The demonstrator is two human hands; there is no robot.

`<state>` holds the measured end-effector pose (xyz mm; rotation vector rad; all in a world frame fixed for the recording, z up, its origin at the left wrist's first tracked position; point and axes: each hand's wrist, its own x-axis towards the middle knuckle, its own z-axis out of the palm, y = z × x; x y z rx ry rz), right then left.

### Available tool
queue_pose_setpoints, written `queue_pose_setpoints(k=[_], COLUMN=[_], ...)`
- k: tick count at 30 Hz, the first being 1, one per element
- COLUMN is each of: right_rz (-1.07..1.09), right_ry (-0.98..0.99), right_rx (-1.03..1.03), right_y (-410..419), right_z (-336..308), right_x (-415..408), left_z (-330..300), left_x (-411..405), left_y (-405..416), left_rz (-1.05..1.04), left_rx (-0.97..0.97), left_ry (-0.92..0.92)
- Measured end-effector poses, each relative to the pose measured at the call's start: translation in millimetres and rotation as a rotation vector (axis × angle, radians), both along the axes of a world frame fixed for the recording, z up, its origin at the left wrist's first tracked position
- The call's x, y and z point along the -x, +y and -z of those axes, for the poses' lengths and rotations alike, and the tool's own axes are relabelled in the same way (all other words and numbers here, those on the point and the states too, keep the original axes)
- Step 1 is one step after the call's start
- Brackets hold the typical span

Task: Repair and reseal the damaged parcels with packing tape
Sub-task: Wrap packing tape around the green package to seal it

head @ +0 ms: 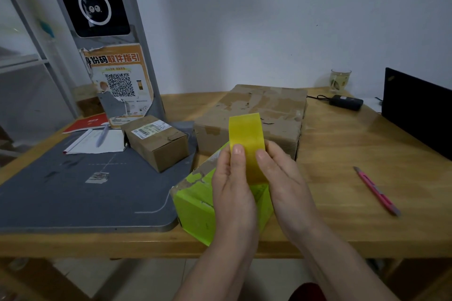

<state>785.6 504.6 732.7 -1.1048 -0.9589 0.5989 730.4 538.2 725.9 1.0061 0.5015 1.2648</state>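
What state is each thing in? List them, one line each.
Tape roll: held up, pinched by both thumbs.
Left hand: gripping the roll.
Right hand: gripping the roll.
Green box: on the table edge, surface torn.
Large box: shut, scuffed.
Small box: flap lifting.
Pink cutter: lying untouched.

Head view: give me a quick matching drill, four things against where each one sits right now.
Things:
1. tape roll
2. pink cutter
3. small brown box
4. glass

Places:
A. on the grey mat
B. far table edge, by the wall
C. between left hand and right hand
D. bare table, right side

Pairs: 1-C, 2-D, 3-A, 4-B
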Motion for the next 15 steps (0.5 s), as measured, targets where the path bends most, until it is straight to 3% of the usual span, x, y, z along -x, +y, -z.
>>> queue_pose_setpoints(k=[15], right_rz=[0.076], right_ry=[0.058], right_rx=[0.075], right_y=[2], right_z=[-6], right_x=[1], left_z=[11], left_x=[-7], left_y=[-8], left_rz=[-0.081], left_rx=[-0.094], left_ry=[0.000])
